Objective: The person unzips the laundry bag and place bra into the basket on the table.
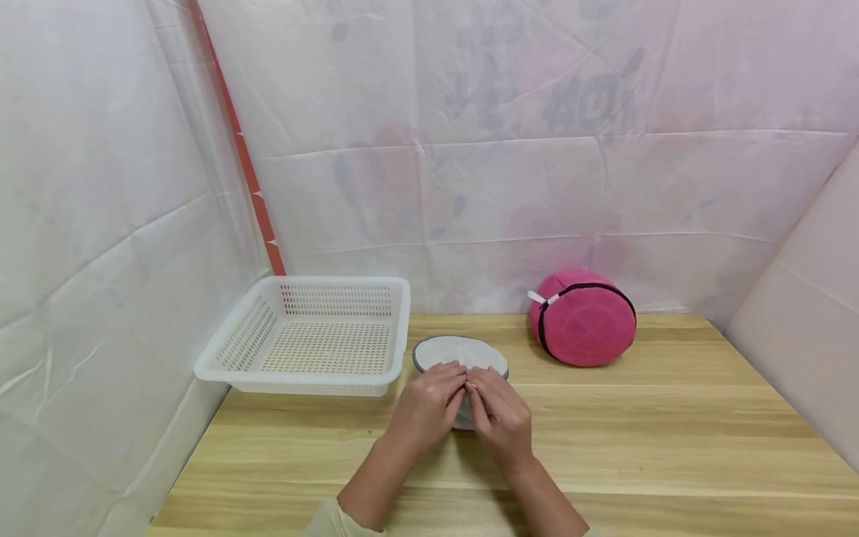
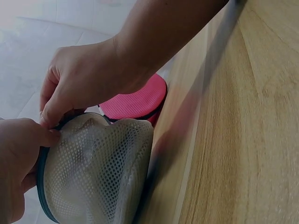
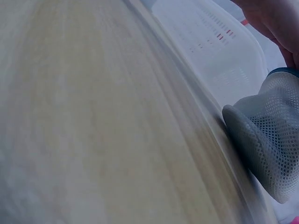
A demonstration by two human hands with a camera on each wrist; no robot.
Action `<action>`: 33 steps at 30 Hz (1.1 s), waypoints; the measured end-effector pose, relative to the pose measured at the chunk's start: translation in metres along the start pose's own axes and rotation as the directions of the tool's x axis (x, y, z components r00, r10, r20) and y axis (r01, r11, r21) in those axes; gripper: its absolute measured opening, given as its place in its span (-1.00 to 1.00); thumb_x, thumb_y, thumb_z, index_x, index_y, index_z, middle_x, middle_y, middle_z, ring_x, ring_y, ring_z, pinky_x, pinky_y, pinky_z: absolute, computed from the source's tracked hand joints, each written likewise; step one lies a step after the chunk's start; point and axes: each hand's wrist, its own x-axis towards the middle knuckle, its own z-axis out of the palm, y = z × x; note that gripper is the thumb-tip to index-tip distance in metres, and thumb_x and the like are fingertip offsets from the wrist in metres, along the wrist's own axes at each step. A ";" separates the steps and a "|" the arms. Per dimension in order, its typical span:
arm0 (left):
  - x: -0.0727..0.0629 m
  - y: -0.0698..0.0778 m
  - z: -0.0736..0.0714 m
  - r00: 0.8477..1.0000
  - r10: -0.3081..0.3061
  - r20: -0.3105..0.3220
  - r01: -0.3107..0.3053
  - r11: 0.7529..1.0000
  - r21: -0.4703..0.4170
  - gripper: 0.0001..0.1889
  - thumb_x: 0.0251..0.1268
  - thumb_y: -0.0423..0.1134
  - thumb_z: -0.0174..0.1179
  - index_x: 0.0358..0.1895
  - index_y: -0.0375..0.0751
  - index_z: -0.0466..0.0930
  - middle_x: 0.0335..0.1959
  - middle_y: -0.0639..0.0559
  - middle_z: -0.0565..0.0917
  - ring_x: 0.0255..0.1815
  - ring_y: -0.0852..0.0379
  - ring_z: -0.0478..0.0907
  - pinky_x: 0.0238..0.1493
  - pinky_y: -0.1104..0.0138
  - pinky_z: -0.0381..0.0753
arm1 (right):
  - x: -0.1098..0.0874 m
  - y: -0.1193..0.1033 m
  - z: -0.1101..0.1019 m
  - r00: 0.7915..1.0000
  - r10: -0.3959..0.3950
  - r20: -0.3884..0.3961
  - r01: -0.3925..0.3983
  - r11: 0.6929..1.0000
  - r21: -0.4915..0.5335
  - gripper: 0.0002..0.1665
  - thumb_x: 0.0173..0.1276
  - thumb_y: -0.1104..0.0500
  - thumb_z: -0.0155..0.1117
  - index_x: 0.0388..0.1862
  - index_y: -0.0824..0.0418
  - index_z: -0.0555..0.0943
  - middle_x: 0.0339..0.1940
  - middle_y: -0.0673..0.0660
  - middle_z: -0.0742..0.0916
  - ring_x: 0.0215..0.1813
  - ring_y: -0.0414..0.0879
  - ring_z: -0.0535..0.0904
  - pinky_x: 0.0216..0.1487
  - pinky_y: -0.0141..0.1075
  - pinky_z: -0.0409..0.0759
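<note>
In the head view a round white mesh laundry bag [image 1: 458, 347] with grey-blue trim stands at the middle of the table, its near side largely covered by the hands. My left hand [image 1: 424, 406] pinches the trim at the near edge of its top. Right beside it, my right hand [image 1: 502, 418] pinches the same edge, fingertips meeting the left ones. Seen from the left wrist, the mesh bag [image 2: 93, 168] has soft, creased sides, and thumbs and fingers press together on its dark teal trim [image 2: 41, 179]. What small part the fingertips cover there is hidden.
A white perforated plastic basket [image 1: 399, 328] stands at the back left. At the back right lies a pink round mesh bag [image 1: 590, 328] with a black zipper and white pull. Pale sheeting [image 1: 510, 186] walls the wooden table [image 1: 644, 447] at the back and sides.
</note>
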 end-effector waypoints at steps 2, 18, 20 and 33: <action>0.000 0.000 0.001 1.000 0.001 -0.007 -0.001 1.000 -0.007 -0.78 0.16 -0.37 0.37 -0.10 -0.28 0.75 -0.09 -0.04 0.77 0.05 0.06 0.69 0.20 0.24 0.61 | 0.000 0.000 0.000 1.000 -0.003 -0.003 0.003 1.000 -0.004 -0.77 0.40 0.26 0.26 -0.34 0.41 0.73 -0.32 0.31 0.77 -0.25 0.14 0.72 0.28 -0.24 0.57; -0.001 -0.006 0.002 0.999 0.013 -0.035 -0.013 1.000 -0.012 -0.86 0.10 -0.42 0.41 -0.24 -0.26 0.78 -0.15 -0.03 0.78 -0.02 0.06 0.72 0.09 0.29 0.67 | -0.002 0.005 -0.004 1.000 0.022 -0.012 -0.023 0.999 -0.032 -0.83 0.33 0.30 0.31 -0.33 0.43 0.73 -0.33 0.28 0.78 -0.25 0.13 0.72 0.24 -0.24 0.59; -0.001 -0.006 0.002 0.999 0.007 -0.035 -0.008 1.000 -0.016 -0.86 0.10 -0.42 0.41 -0.24 -0.25 0.78 -0.15 -0.03 0.78 -0.02 0.06 0.72 0.08 0.29 0.67 | -0.003 0.006 -0.004 0.999 0.035 -0.017 -0.035 0.999 -0.031 -0.85 0.31 0.31 0.32 -0.33 0.43 0.73 -0.33 0.29 0.78 -0.24 0.13 0.72 0.26 -0.26 0.57; 0.000 -0.008 -0.002 0.999 -0.023 -0.025 0.022 0.999 -0.045 -0.86 0.09 -0.43 0.41 -0.24 -0.29 0.77 -0.14 -0.07 0.78 -0.03 0.04 0.73 0.04 0.26 0.69 | -0.003 0.014 -0.010 0.996 0.089 -0.030 -0.091 0.993 -0.071 -0.87 0.25 0.34 0.34 -0.29 0.42 0.74 -0.32 0.30 0.79 -0.23 0.17 0.73 0.32 -0.32 0.51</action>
